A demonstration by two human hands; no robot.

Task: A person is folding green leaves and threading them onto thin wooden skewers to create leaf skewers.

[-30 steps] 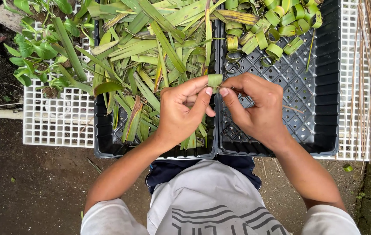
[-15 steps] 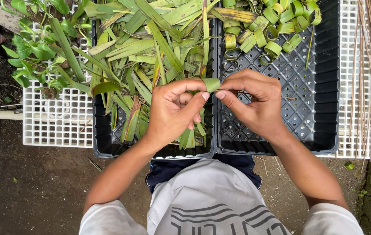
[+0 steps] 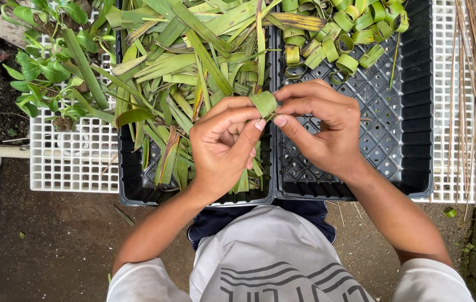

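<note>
My left hand and my right hand meet over the seam between two black trays, both pinching a small rolled green leaf strip. The left thumb and fingers hold its left side, the right fingertips press its right edge. The left black tray is heaped with long loose green leaves. The right black tray has a grid floor, with several finished leaf rings piled at its far end.
A white plastic grid lies under the trays. Small leafy plants grow at the far left. Thin dry sticks lie along the right side. Bare dirt ground is in front, beside my knees.
Both hands stayed over the tray seam, working the leaf strip; the fingers shifted slightly and the strip looks rolled tighter between them.
</note>
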